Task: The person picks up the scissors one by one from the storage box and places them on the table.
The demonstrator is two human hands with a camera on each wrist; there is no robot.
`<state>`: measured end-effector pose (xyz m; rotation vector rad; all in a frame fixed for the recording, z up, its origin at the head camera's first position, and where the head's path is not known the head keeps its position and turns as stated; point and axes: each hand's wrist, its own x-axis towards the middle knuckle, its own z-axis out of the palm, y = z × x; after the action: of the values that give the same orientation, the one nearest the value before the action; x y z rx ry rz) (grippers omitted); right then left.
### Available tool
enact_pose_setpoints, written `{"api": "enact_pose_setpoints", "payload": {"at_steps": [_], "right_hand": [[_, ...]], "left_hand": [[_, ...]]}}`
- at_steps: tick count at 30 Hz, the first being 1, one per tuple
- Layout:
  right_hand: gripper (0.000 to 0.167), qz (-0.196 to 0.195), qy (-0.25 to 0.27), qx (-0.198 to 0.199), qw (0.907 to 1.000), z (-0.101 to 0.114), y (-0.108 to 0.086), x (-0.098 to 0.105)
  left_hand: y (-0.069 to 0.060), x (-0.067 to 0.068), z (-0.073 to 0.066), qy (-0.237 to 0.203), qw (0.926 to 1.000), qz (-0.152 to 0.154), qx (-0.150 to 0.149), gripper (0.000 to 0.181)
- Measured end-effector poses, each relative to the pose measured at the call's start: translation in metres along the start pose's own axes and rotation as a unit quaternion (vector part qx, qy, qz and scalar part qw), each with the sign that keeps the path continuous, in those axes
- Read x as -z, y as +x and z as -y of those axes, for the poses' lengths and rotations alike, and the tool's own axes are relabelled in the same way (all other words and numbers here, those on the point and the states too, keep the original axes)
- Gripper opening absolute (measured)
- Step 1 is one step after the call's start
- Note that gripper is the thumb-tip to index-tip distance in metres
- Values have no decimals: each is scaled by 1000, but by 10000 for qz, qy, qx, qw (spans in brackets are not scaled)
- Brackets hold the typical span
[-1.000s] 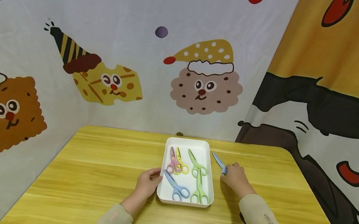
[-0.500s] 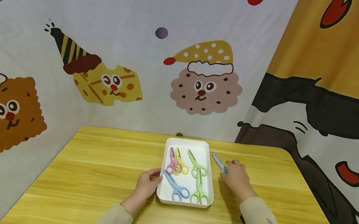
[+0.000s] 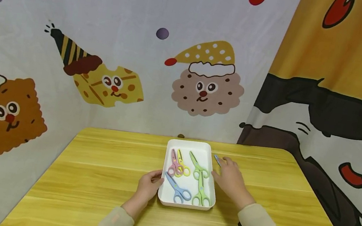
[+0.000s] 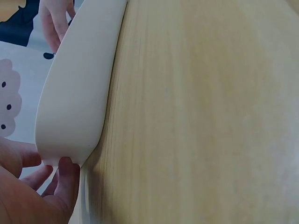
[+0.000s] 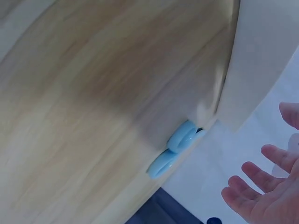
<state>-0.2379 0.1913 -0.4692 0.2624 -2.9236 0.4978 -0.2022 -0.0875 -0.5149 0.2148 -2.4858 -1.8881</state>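
Observation:
A white tray (image 3: 185, 205) holds pink scissors (image 3: 171, 170), yellow scissors (image 3: 187, 171), blue scissors (image 3: 178, 190) and two green pairs (image 3: 200, 190). My left hand (image 3: 147, 188) grips its left side; the left wrist view shows that hand's (image 4: 42, 186) fingertips and thumb against the tray wall (image 4: 77, 84). Right of the tray, my right hand (image 3: 232, 182) is over another pair of blue scissors (image 3: 217, 160), partly hidden in the head view. In the right wrist view these scissors (image 5: 180, 140) lie on the table, apart from the spread fingers of the hand (image 5: 273, 191).
The wooden table (image 3: 101, 163) extends around the tray. Behind it hangs a pale cloth (image 3: 128, 20) with cartoon prints, and an orange and black printed cloth (image 3: 358, 64) is at the right.
My right hand has moved left, toward the tray, and now covers more of the loose blue scissors in the head view. My left hand and the tray have stayed in place.

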Motion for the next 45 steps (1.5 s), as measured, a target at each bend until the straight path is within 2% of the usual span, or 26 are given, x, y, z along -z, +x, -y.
{"api": "enact_pose_setpoints", "payload": {"at_steps": [8,21,45], "right_hand": [[62,-39,-6,379,9993,9,-4,-5],[68,66,-337,946,9949,28,-15,-11],[73,475,-278,1245,9907,63,-24,-24]], "left_hand": [[0,-1,1,-28,10000,-8,6,32],[1,-1,3,-115,9999,5,-10,32],[2,0,3,-127,9999,40,51,32]]}}
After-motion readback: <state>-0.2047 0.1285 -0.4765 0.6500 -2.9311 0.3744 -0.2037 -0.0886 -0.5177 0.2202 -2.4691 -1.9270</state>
